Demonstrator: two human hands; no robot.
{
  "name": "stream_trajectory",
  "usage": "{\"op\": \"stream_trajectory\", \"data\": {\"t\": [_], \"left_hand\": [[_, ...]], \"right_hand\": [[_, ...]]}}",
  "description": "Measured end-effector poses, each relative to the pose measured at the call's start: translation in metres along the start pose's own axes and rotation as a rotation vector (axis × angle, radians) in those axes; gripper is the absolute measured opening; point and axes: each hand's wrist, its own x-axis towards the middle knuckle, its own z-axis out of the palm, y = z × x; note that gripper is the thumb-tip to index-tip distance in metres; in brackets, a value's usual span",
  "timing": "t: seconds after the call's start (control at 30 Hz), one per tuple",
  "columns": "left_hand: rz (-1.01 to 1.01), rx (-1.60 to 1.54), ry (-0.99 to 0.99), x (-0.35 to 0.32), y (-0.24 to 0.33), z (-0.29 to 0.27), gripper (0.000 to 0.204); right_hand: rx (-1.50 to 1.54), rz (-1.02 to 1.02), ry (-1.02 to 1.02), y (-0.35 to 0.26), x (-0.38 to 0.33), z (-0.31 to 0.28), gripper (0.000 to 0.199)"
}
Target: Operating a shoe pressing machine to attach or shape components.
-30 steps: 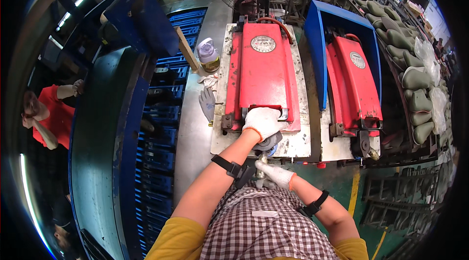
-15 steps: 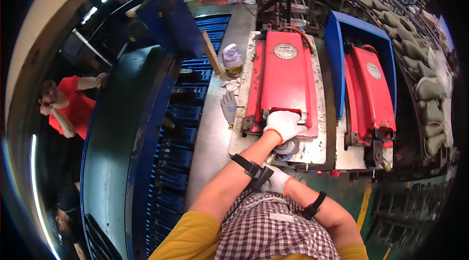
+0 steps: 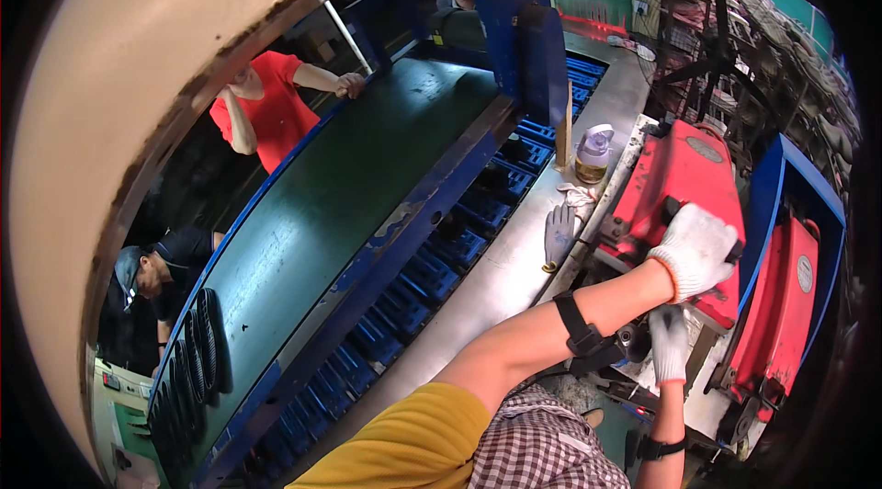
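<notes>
My left hand [image 3: 695,255], in a white knitted glove, is wrapped round the black handle [image 3: 673,208] at the front of a red machine cover [image 3: 684,172]. The cover's front edge looks raised and tilted. Lower down, my right hand [image 3: 668,344], also gloved in white, is at the machine's front, below the cover. Its fingers look closed, but what they hold is hidden. A dark round part [image 3: 632,340] lies between my left forearm and my right hand.
A second red machine [image 3: 781,291] sits in a blue hood [image 3: 807,167] at right. A grey glove [image 3: 558,236] and a lidded bottle [image 3: 593,154] lie on the metal ledge [image 3: 478,296]. Beyond runs a green conveyor belt [image 3: 340,186] with dark soles [image 3: 197,342]; co-workers stand behind it.
My view has swung left, so the machines now appear farther right. The red cover's front has tilted up with my left hand on it. My right hand now shows beside the machine's front.
</notes>
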Motion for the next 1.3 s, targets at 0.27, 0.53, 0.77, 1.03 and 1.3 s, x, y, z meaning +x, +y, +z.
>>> {"op": "stream_trajectory", "data": {"t": [0.27,0.53,0.77,1.03,1.3], "left_hand": [[0.203,0.007,0.583,0.005,-0.011,-0.017,0.061],[0.22,-0.216,0.483,-0.104,-0.059,-0.009,0.063],[-0.588,-1.226,0.174,-0.203,-0.108,0.03,0.075],[-0.992,-2.049,0.193,-0.236,-0.096,0.068,0.07],[-1.342,-1.946,0.713,-0.324,-0.138,0.048,0.042]], "right_hand": [[-0.573,-0.195,0.391,-0.006,0.115,0.072,0.058],[-0.497,-0.235,0.413,-0.005,0.12,0.059,0.06],[0.949,0.126,0.252,0.001,0.077,0.019,0.052],[1.219,0.12,-0.234,-0.073,-0.05,0.077,0.071],[-0.094,-0.574,-0.117,-0.085,-0.049,0.069,0.051]]}}
